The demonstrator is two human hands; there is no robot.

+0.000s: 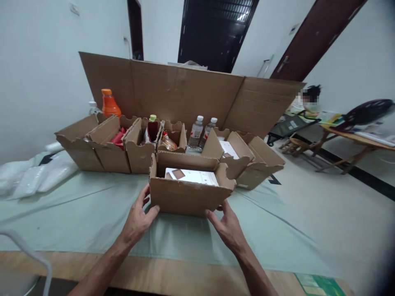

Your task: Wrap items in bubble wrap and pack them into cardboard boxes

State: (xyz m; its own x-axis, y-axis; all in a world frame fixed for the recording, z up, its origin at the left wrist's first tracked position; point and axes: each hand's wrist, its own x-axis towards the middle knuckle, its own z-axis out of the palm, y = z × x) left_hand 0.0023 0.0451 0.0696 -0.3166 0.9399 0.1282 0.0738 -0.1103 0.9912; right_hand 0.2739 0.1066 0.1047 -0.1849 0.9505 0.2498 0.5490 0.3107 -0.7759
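Note:
An open-topped cardboard bin (188,197) sits in front of me, with a flat white box (197,176) inside it that bears a brown printed square. My left hand (137,218) holds the bin's left side, its thumb at the lower front corner. On the right, my right hand (227,226) has its thumb against the lower front edge, and its fingers are partly hidden behind the bin's side. Right behind this bin, another cardboard bin (236,166) contains a similar white box (228,149).
Several cardboard bins (115,158) hold red packets, a bottle and snacks. Water bottles (195,133) and an orange bottle (110,105) stand behind them, before a tall cardboard panel (188,90). Bubble wrap (40,174) lies left on the green tablecloth (92,218). A person (308,98) is at the far right.

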